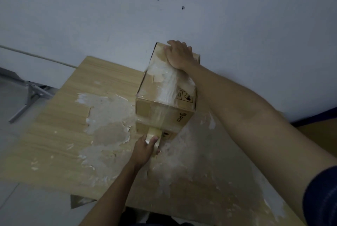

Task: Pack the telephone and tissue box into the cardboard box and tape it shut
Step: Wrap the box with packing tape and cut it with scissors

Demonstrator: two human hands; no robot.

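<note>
The cardboard box [149,111] lies closed on the wooden table [54,134], its long axis running away from me. A strip of clear tape [168,87] runs along its top seam and down the near face. My left hand [145,150] grips the tape roll [154,135] pressed against the lower near face of the box. My right hand [179,54] lies flat on the far end of the box top, pressing on it. The telephone and tissue box are not visible.
The table's veneer is peeled in large pale patches around the box. A grey wall stands right behind the box. A metal frame [31,94] sits on the floor at the left. The table's near edge is close to my body.
</note>
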